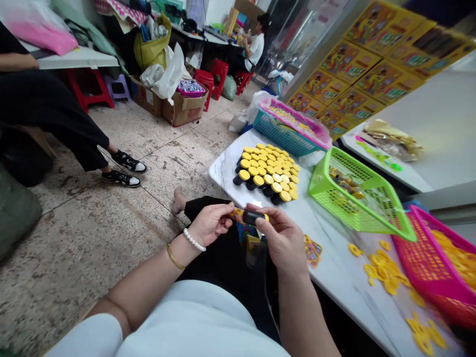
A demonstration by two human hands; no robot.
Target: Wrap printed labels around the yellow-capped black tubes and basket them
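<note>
The fingers of the left hand [210,223] and right hand [282,238] grip a printed tube [236,215] and black cap [255,217], seemingly mid-fitting; the next move calls for pressing it home.

One left hand [210,224] and one right hand [282,243] share one black-capped tube [250,217]. Dozens of yellow-topped black cylinders [266,171] stand on the counter [222,171], along with three baskets: one teal basket [283,136], one green basket [372,218], one pink basket [427,258]. The left wrist wears two bracelets: one pearl bracelet [194,240], one gold bangle [175,258].
</note>
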